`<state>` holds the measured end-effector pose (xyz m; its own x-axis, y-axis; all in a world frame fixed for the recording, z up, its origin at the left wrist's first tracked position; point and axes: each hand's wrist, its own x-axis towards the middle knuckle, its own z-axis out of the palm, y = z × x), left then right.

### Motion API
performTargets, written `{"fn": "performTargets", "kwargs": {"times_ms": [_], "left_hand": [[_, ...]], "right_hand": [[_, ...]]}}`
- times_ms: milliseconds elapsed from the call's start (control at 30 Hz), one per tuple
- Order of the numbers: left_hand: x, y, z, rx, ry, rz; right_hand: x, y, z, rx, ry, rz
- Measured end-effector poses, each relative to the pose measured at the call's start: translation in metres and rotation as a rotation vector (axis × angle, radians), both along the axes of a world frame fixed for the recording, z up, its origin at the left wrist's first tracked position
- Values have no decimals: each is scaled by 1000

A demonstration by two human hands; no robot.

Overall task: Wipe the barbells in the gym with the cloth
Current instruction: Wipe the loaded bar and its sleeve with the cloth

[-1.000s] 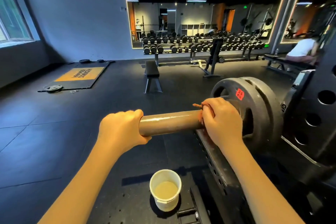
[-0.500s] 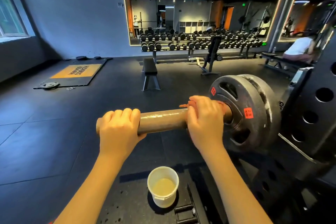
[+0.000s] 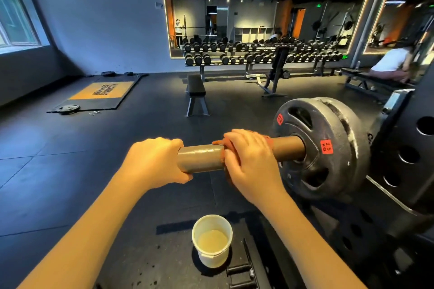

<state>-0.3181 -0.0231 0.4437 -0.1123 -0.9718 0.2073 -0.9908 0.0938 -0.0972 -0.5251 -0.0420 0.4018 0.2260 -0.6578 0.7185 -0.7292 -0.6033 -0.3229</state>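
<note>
The barbell's brown sleeve juts left from two black weight plates with red 25 kg stickers. My left hand grips the free end of the sleeve. My right hand is wrapped round the middle of the sleeve with an orange-brown cloth pressed under its fingers; only the cloth's edges show. A short stretch of bare sleeve lies between my right hand and the plates.
A white bucket of cloudy liquid stands on the floor below my hands. The black rack upright with round holes rises at right. A flat bench, a dumbbell rack and a seated person are farther off.
My right hand with the cloth has slid left along the sleeve, away from the plates, baring sleeve beside them. The plates have turned, judging by the stickers. My left hand keeps its grip.
</note>
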Motion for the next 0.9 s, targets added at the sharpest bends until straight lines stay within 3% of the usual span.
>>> {"fn": "performTargets", "kwargs": {"times_ms": [100, 200, 300, 433, 500, 600, 667, 733, 833, 900], "left_hand": [[1, 4, -11, -185, -37, -19], [4, 1, -26, -391, -27, -141], [8, -2, -35, -485, -45, -165], [4, -3, -43, -583, -66, -139], [6, 1, -38, -543, -25, -179], [18, 7, -8, -90, 142, -141], [23, 3, 6, 126, 159, -77], [21, -1, 8, 143, 119, -49], [19, 2, 0, 28, 47, -22], [18, 6, -4, -89, 10, -44]], "right_hand": [[-36, -1, 1, 13, 43, 38], [-53, -17, 9, 32, -75, -144], [-13, -22, 14, 66, -110, -273], [-1, -4, 5, 37, -26, 20], [-32, -6, 5, 61, -4, 64], [-53, -19, 12, 68, -103, -135], [-30, -29, 16, 106, -89, -307], [-2, -29, 13, 118, -46, -307], [-5, -14, 4, 56, 33, -4], [-31, -7, 6, 60, 32, 79]]}}
